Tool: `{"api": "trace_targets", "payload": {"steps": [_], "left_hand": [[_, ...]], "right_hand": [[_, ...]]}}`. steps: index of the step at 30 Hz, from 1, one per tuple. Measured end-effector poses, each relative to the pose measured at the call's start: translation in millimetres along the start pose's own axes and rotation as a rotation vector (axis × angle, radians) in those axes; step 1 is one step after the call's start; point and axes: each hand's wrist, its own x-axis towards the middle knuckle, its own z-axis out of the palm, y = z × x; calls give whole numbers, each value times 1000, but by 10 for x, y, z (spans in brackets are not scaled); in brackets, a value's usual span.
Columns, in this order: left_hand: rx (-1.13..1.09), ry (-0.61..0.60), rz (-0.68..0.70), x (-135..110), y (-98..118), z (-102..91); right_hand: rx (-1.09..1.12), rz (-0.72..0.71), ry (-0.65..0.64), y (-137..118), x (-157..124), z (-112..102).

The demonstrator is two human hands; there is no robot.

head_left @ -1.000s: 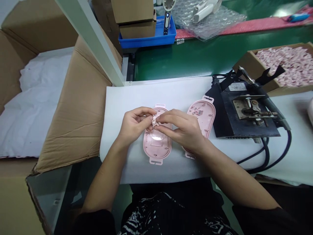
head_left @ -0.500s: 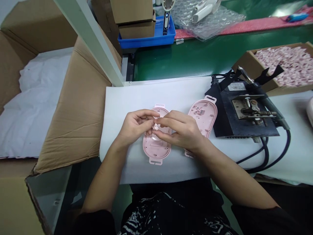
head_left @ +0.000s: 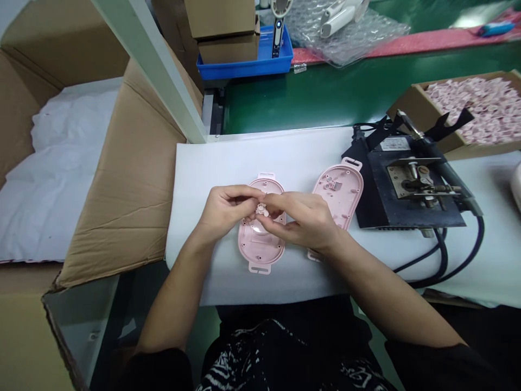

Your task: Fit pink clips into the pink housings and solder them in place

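A small pale pink plastic part (head_left: 262, 209) is pinched between the fingertips of both hands. My left hand (head_left: 230, 210) closes on it from the left, thumb and forefinger together. From the other side my right hand (head_left: 303, 216) grips it with thumb and fingers. Beneath them lies an oval pink plastic shell (head_left: 260, 251), hollow side up, with a strap loop at each end; the hands cover its upper middle. A second pink shell (head_left: 341, 198) lies to the right, partly behind my right hand and forearm.
A black soldering-iron stand (head_left: 411, 184) with cables sits at the right. Behind it a cardboard box (head_left: 451, 147) holds many small pink parts. A large open carton (head_left: 134, 179) stands left, beside a white post (head_left: 163, 81). A blue tray (head_left: 248, 69) is at the back.
The small pink part has turned slightly between my fingertips, and my right fingers have shifted a little on it. Both shells stay where they were.
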Motion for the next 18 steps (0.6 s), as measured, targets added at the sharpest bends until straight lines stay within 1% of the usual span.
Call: {"api": "trace_targets", "payload": {"steps": [4, 8, 10, 12, 14, 16, 18], "left_hand": [[44, 35, 7, 12, -4, 5], [75, 73, -13, 19, -21, 0], [58, 90, -4, 15, -27, -7], [26, 78, 9, 6, -27, -17], [-1, 41, 16, -6, -21, -25], [-13, 12, 24, -15, -14, -27], [-9, 17, 27, -19, -10, -24]], "right_hand": [[-8, -12, -6, 7, -8, 7], [55, -46, -46, 29, -20, 6], [47, -27, -31, 25, -15, 8], [7, 15, 12, 8, -2, 8], [-25, 48, 50, -11, 13, 6], [-33, 58, 70, -20, 25, 1], [-17, 51, 70, -16, 33, -5]]}}
